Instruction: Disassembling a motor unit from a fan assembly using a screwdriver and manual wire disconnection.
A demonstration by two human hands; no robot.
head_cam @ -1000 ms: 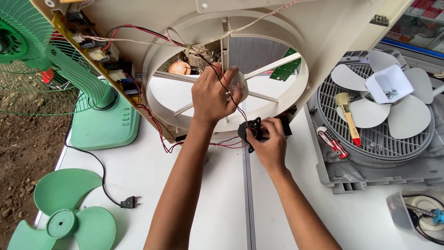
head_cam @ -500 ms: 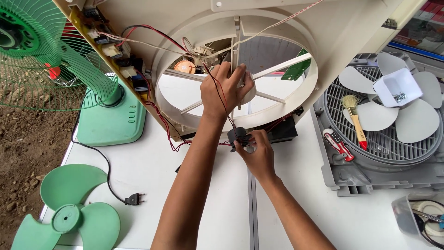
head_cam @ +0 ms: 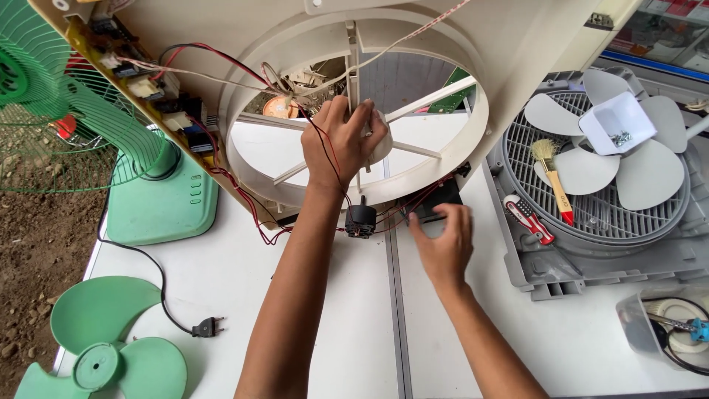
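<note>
Head view: our left hand [head_cam: 343,140] grips the hub [head_cam: 378,140] of the cream fan housing [head_cam: 473,140] at upper centre, fingers closed. Our right hand [head_cam: 443,240], fingers loosely open, touches a black box [head_cam: 436,201] beside the dangling black part [head_cam: 360,220] mid-frame. We judge wiring work underway, needing a steady housing.

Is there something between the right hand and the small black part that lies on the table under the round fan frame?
Nothing visible blocks it. The right hand lies open on the white table, beside the small black part, with only bare table and thin red wires between them. The left hand grips the hub of the cream fan frame above.
</note>
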